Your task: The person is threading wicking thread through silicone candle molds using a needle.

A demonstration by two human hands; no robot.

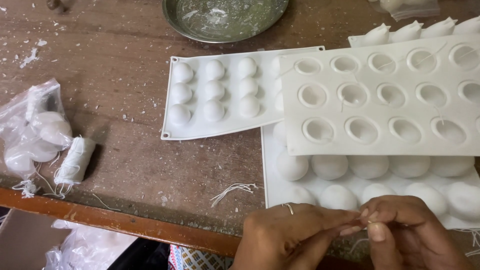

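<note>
Left hand and right hand, one each, meet at the near table edge, fingertips pinched together on something too thin to make out, possibly thread; just beyond the fingers lies one white mould bumps up. One mould cups up lies stacked on it; one more bumps-up mould to the left; one thread spool; one clear bag; one metal dish; one loose thread bundle near the left hand.
</note>
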